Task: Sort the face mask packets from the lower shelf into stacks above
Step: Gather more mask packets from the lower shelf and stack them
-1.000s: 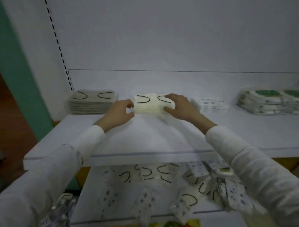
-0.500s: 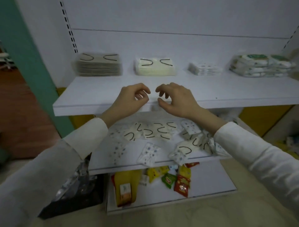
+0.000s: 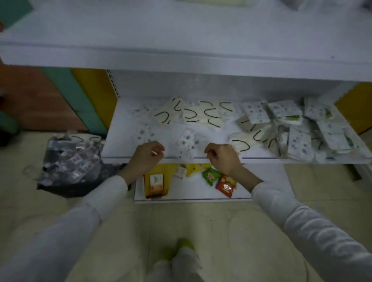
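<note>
Fingers (image 3: 158,149) of the left hand (image 3: 145,156) loosely curled, gripping nothing; right hand (image 3: 222,156) the same, bent inward and empty. Both hover at the front edge of the lower shelf (image 3: 122,145); contact with it unclear. Face mask packets (image 3: 203,114) lie scattered across that shelf, heaped thicker at right. One patterned packet (image 3: 187,141) lies between the hands. Snack packs (image 3: 225,184) on the board below.

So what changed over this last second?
Both hands let go of the cream stack on the upper shelf and came down: left hand and right hand now hover, empty, at the lower shelf front edge. The loose packets there lie as before.
</note>
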`<state>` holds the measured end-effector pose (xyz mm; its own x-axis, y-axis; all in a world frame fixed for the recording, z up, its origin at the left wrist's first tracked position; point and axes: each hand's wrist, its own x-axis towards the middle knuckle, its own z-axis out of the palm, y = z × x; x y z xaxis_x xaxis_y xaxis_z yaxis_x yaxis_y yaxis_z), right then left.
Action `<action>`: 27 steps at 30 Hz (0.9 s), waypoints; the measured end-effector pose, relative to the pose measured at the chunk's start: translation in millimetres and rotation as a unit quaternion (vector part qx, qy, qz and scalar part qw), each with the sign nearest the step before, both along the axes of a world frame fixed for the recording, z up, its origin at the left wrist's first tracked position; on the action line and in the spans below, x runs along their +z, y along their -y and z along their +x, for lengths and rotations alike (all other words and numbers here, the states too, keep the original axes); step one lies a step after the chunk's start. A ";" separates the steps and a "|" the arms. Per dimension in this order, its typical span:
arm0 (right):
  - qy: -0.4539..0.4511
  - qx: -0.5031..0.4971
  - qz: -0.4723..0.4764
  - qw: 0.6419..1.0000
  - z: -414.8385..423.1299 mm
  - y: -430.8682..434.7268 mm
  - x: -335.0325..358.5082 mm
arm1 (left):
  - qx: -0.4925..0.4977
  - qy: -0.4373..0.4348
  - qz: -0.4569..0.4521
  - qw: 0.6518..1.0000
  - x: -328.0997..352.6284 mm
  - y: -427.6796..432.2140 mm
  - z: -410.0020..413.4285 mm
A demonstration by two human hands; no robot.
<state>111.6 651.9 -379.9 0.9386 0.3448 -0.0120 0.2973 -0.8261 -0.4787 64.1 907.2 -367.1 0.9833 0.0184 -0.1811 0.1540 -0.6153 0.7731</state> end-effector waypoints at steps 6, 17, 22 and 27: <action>-0.310 -0.241 0.188 0.900 21.6 -36.2 -102.6 | 0.088 -0.084 -0.031 0.992 -72.6 6.6 -4.1; -0.371 -0.430 0.427 0.704 27.3 -72.2 -128.7 | 0.129 -0.116 -0.087 0.981 -111.0 0.8 11.9; -0.378 -0.297 0.451 0.752 -3.4 -46.7 -106.2 | 0.244 -0.203 -0.287 0.904 -108.5 24.8 34.3; -0.362 -0.194 0.414 0.813 -13.1 -26.3 -87.7 | 0.273 -0.235 -0.452 0.816 -92.7 65.6 49.4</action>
<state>98.5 678.2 -467.6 0.8291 0.1958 -0.5237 -0.5151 -0.0966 -0.8517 113.5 841.6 -459.8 0.6911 0.0793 -0.7184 0.6249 0.4339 0.6491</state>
